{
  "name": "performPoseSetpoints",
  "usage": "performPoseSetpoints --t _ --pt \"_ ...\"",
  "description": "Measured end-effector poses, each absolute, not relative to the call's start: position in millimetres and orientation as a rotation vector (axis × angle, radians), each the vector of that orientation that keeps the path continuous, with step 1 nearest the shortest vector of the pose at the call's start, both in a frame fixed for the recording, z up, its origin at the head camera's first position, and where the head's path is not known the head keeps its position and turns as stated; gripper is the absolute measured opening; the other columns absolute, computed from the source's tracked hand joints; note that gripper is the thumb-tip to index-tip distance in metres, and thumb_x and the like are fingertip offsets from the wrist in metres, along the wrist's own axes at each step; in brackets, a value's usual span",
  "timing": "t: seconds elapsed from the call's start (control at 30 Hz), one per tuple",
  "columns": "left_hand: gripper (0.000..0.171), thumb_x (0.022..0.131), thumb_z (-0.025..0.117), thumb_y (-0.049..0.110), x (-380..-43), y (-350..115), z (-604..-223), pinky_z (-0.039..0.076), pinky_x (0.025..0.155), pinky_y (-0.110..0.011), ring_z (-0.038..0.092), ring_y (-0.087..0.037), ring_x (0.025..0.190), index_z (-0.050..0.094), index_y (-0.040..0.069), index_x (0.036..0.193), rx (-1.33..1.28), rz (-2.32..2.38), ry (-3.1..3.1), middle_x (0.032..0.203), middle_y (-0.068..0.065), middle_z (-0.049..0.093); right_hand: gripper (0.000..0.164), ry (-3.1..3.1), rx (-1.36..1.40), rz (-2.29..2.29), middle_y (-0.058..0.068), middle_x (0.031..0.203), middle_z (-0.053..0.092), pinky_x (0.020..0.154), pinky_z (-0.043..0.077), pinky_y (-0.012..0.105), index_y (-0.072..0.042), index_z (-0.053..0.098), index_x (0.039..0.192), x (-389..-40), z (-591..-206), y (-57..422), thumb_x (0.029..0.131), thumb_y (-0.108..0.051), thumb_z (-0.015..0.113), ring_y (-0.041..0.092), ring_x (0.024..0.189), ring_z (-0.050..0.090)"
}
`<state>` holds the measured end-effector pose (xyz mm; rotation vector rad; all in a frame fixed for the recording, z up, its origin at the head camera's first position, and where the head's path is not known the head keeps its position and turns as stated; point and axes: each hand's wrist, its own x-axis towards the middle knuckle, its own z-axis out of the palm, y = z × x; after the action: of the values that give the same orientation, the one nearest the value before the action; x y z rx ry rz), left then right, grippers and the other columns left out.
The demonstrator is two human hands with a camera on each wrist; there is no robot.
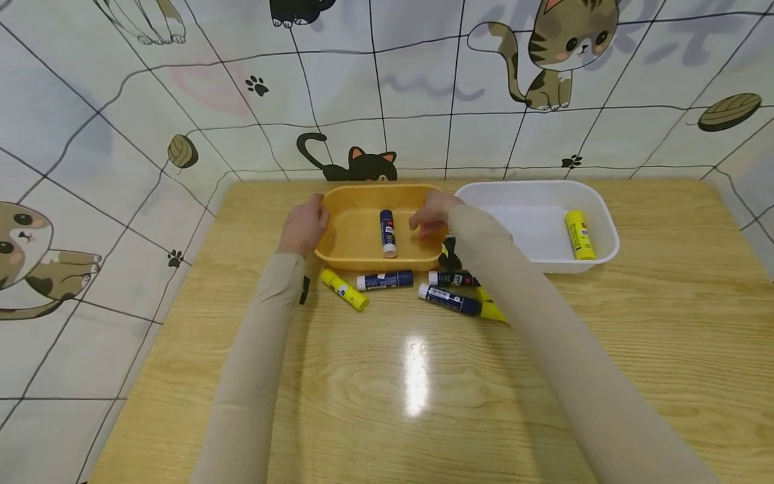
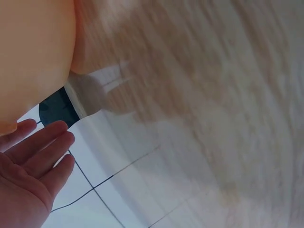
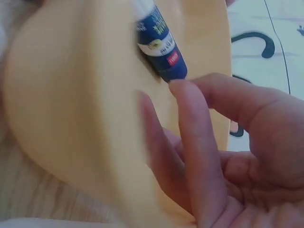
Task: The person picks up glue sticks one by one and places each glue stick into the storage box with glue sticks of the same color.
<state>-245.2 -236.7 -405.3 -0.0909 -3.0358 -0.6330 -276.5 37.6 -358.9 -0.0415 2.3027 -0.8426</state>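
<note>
A blue glue stick [image 1: 388, 234] with a white end lies in the orange tray [image 1: 381, 264]. My left hand [image 1: 304, 226] is at the tray's left end, its fingers by the rim. In the left wrist view those fingers look fairly straight, beside the tray's wall [image 2: 38, 52]. Over the tray's right end is my right hand [image 1: 434, 214], its fingers loosely bent and holding nothing. The right wrist view shows its fingertips close to the glue stick [image 3: 164, 45]; in the head view a gap separates them.
A white tray [image 1: 538, 265] on the right holds a yellow glue stick [image 1: 580, 235]. In front of the trays lie a yellow glue stick [image 1: 344, 290], a blue one [image 1: 385, 280] and several more, partly hidden by my right sleeve. A cat-patterned wall covering [image 1: 417, 144] rises behind.
</note>
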Motion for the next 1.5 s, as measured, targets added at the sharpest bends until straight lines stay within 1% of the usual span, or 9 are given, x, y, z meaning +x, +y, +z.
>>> performPoseSetpoints --t 0.1,0.17,0.4,0.53,0.73,0.93,1.07,1.37,1.5 --pt "0.039 0.1 0.037 0.019 -243 -236 -404 0.047 0.085 -0.052 0.061 -0.041 0.093 0.045 0.002 0.135 -0.079 -0.623 -3.049 0.108 -0.029 0.062 0.019 2.359 -0.111 -0.878 0.003 0.061 0.066 0.072 0.052 0.026 0.0 0.058 0.085 -271 -363 38 0.085 -0.016 0.068 0.017 0.065 0.07" --pt "0.04 0.1 0.038 0.019 -242 -235 -404 0.047 0.085 -0.052 0.061 -0.041 0.093 0.045 0.003 0.136 -0.073 -0.606 -3.053 0.108 -0.029 0.062 0.019 2.394 -0.154 -0.897 0.004 0.064 0.068 0.07 0.051 0.026 0.0 0.06 0.083 -267 -364 39 0.084 -0.017 0.068 0.019 0.068 0.071" --pt "0.042 0.1 0.038 0.02 -244 -235 -406 0.047 0.084 -0.053 0.061 -0.041 0.092 0.044 0.002 0.137 -0.084 -0.565 -3.056 0.107 -0.03 0.062 0.023 2.383 -0.297 -1.021 0.012 0.084 0.07 0.079 0.052 0.031 0.004 0.065 0.1 -259 -366 44 0.088 -0.015 0.067 0.027 0.086 0.069" --pt "0.042 0.101 0.037 0.021 -244 -235 -406 0.048 0.081 -0.053 0.06 -0.04 0.086 0.043 0.002 0.138 -0.088 -0.532 -3.074 0.103 -0.03 0.062 0.02 2.374 -0.382 -1.059 0.012 0.087 0.069 0.08 0.051 0.033 0.003 0.064 0.099 -255 -368 48 0.088 -0.014 0.065 0.03 0.09 0.067" --pt "0.037 0.101 0.036 0.02 -242 -234 -400 0.048 0.077 -0.054 0.059 -0.041 0.082 0.045 0.002 0.133 -0.09 -0.489 -3.074 0.093 -0.029 0.061 0.018 2.366 -0.462 -1.073 0.012 0.091 0.065 0.078 0.05 0.031 0.001 0.063 0.099 -250 -367 46 0.088 -0.013 0.067 0.029 0.088 0.064" --pt "0.034 0.101 0.037 0.019 -242 -231 -399 0.048 0.077 -0.053 0.059 -0.04 0.081 0.046 0.001 0.128 -0.102 -0.476 -3.072 0.091 -0.027 0.061 0.019 2.376 -0.529 -1.038 0.012 0.096 0.062 0.077 0.047 0.031 0.0 0.062 0.102 -240 -364 45 0.089 -0.013 0.066 0.025 0.087 0.055" --pt "0.031 0.101 0.037 0.019 -243 -231 -402 0.047 0.077 -0.053 0.059 -0.041 0.082 0.047 0.001 0.124 -0.099 -0.5 -3.063 0.09 -0.027 0.061 0.02 2.36 -0.652 -1.051 0.013 0.098 0.061 0.08 0.046 0.032 0.003 0.062 0.104 -226 -358 50 0.088 -0.009 0.065 0.026 0.091 0.053" --pt "0.036 0.1 0.036 0.014 -243 -236 -404 0.045 0.08 -0.052 0.053 -0.042 0.082 0.046 -0.003 0.13 -0.147 -0.727 -3.036 0.097 -0.031 0.06 0.017 2.321 -0.919 -0.971 0.008 0.097 0.063 0.085 0.049 0.037 0.001 0.063 0.101 -189 -341 70 0.087 -0.009 0.065 0.023 0.094 0.06" --pt "0.04 0.1 0.035 0.015 -244 -238 -401 0.043 0.086 -0.051 0.052 -0.041 0.09 0.044 -0.006 0.134 -0.157 -0.824 -3.068 0.106 -0.03 0.058 0.016 2.338 -0.971 -0.95 0.006 0.097 0.064 0.085 0.049 0.037 -0.002 0.063 0.1 -177 -334 80 0.086 -0.009 0.067 0.022 0.092 0.06"
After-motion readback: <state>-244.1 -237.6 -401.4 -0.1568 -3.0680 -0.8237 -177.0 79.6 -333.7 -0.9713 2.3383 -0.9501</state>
